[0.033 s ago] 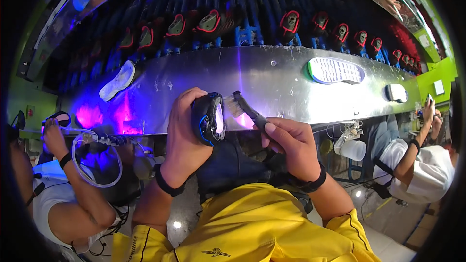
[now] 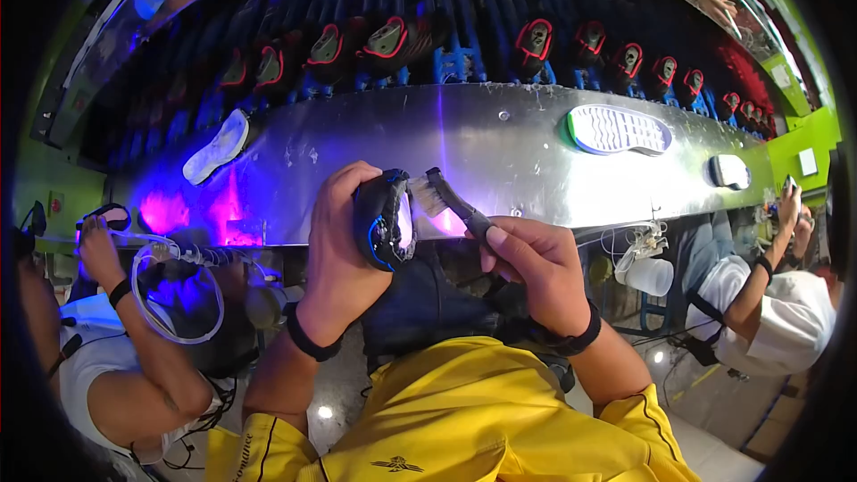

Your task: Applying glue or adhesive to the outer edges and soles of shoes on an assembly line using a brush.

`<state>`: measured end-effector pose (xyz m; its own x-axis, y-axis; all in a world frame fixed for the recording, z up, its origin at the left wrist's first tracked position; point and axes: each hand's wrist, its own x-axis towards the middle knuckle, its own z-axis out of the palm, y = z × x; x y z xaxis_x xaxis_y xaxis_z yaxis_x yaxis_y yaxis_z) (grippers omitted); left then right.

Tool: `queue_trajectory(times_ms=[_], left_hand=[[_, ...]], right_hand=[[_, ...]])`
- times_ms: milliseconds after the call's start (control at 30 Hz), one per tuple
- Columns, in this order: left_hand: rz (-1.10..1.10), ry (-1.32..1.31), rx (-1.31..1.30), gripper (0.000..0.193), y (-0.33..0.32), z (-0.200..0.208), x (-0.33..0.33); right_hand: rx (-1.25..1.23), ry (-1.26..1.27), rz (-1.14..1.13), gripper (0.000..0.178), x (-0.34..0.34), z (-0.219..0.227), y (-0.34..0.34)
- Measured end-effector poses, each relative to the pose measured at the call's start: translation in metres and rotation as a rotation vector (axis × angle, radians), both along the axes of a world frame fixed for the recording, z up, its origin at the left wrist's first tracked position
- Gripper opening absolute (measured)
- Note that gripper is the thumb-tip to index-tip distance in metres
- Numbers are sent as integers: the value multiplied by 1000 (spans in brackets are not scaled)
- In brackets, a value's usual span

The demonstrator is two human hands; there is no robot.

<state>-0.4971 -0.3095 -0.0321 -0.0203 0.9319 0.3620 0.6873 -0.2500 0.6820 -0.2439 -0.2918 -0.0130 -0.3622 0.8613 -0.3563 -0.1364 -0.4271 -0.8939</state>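
My left hand [image 2: 339, 245] is wrapped round a black shoe upper [image 2: 375, 228] with blue trim. Its pale underside faces right, toward the brush. Between thumb and fingers, my right hand [image 2: 540, 268] grips the dark handle of a small brush [image 2: 460, 205] with pale bristles. The bristle end is close beside the upper's underside; whether they touch I cannot tell. Both hands are at the near edge of the metal bench. Beyond them on the bench lie a pale shoe sole [image 2: 216, 147] to the left and a white, ridged sole [image 2: 619, 129] to the right.
The metal bench [image 2: 357, 125] runs across, with a rack of several black and red shoes [image 2: 386, 38] behind it. A small white piece [image 2: 730, 171] lies at its right end. Co-workers sit at left and right. Looped clear tubing [image 2: 219, 303] hangs left, and a white cup-like part [image 2: 650, 275] right.
The shoe upper has turned slightly in my left hand, showing a bit more of its underside edge. My right hand and the brush look almost unmoved.
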Motion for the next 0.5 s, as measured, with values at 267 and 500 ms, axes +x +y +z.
queue_trajectory(times_ms=[267, 500], left_hand=[[14, 70, 3, 69, -3, 2, 4], [0, 61, -22, 74, 4, 9, -2]], right_hand=[[104, -125, 4, 24, -5, 15, -7], [702, -354, 24, 23, -5, 25, -6]])
